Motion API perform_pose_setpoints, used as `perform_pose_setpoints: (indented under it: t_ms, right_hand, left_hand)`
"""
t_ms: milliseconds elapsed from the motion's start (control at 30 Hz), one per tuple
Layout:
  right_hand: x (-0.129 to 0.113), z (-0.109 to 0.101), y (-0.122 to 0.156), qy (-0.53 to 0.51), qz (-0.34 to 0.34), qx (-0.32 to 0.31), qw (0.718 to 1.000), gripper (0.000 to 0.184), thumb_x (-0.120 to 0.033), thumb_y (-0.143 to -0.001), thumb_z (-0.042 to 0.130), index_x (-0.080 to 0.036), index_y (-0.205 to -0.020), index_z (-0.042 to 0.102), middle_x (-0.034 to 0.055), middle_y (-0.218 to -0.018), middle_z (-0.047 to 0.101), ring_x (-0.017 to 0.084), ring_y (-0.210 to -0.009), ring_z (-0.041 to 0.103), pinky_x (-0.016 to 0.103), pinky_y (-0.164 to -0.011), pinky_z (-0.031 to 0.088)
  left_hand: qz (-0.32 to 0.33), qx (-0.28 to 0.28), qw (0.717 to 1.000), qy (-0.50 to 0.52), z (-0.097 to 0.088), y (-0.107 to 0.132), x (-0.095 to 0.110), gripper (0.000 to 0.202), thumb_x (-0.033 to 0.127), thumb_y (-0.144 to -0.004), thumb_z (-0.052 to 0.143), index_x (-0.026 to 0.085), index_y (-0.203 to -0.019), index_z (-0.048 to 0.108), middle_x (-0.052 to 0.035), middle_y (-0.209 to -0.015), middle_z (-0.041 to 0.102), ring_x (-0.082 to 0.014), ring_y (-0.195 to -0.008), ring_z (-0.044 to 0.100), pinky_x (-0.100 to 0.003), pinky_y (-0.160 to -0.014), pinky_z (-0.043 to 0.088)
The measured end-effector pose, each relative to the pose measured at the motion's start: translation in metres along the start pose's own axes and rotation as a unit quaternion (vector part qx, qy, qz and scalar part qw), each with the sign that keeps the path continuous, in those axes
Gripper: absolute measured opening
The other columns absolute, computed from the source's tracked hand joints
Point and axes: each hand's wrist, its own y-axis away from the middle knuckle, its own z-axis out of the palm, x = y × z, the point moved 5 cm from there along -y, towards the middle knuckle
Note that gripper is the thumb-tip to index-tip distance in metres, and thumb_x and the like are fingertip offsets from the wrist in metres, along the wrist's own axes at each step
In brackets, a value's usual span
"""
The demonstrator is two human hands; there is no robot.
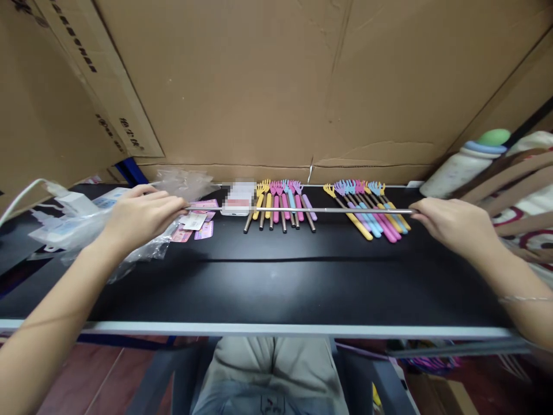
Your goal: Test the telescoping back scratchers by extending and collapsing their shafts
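Observation:
A thin metal telescopic rod [322, 210] stretches level across the view above the black table, pulled out long, with thin joints along it. My left hand [144, 213] closes round its left end, and my right hand [451, 225] grips its right end. Whatever is at either tip is hidden in my fingers. Behind the rod lie two groups of small back scratchers with claw-shaped heads in yellow, pink, blue and purple. The left group [276, 208] shows separate handles and metal tubes; in the right group [382, 222] they lie slanted side by side.
Clear plastic bags [147, 251], colourful cards [204, 230] and a white plug adapter [78, 204] lie on the left. A pale box [237, 199] is partly blurred. A white bottle [458, 170] and a patterned bag [527, 196] stand right. Cardboard [259, 86] walls the back.

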Motion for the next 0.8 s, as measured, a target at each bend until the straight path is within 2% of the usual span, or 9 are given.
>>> perform_pose_setpoints:
  t_ms: [167, 367, 567, 800]
  right_hand:
    - [0.019, 0.005, 0.007, -0.020, 0.005, 0.002, 1.000, 0.032, -0.035, -0.092, 0.034, -0.019, -0.086, 0.062, 0.0147, -0.085, 0.068, 0.021, -0.075, 0.057, 0.031, -0.072, 0.037]
    - [0.045, 0.020, 0.017, -0.009, 0.034, -0.041, 0.999, 0.025, -0.032, -0.091, 0.041, -0.018, -0.092, 0.061, 0.0173, -0.091, 0.068, 0.022, -0.081, 0.059, 0.031, -0.070, 0.037]
    - [0.047, 0.030, 0.016, -0.026, 0.040, -0.057, 0.997, 0.022, -0.030, -0.089, 0.044, -0.018, -0.096, 0.061, 0.0173, -0.096, 0.068, 0.023, -0.080, 0.060, 0.031, -0.071, 0.039]
    - [0.045, 0.036, 0.020, 0.000, 0.040, -0.052, 0.998, 0.025, -0.032, -0.090, 0.043, -0.016, -0.097, 0.060, 0.0154, -0.095, 0.068, 0.022, -0.077, 0.060, 0.029, -0.067, 0.040]
  left_hand:
    - [-0.005, 0.013, 1.000, -0.004, 0.001, 0.002, -0.006, 0.031, 0.028, -0.097, 0.032, 0.025, -0.087, 0.062, 0.0024, -0.079, 0.070, -0.0140, -0.081, 0.058, -0.030, -0.084, 0.039]
    - [-0.012, 0.018, 0.999, -0.028, 0.006, 0.012, -0.018, 0.031, 0.030, -0.097, 0.034, 0.024, -0.086, 0.063, 0.0011, -0.080, 0.070, -0.0140, -0.079, 0.058, -0.027, -0.078, 0.041]
    - [-0.004, 0.000, 1.000, -0.028, 0.010, 0.012, -0.016, 0.031, 0.029, -0.098, 0.033, 0.023, -0.088, 0.061, 0.0012, -0.082, 0.070, -0.0148, -0.079, 0.058, -0.028, -0.075, 0.040]
    - [-0.001, -0.009, 1.000, -0.021, 0.013, 0.010, -0.009, 0.029, 0.032, -0.098, 0.033, 0.021, -0.094, 0.060, -0.0011, -0.087, 0.070, -0.0157, -0.082, 0.057, -0.029, -0.081, 0.040]
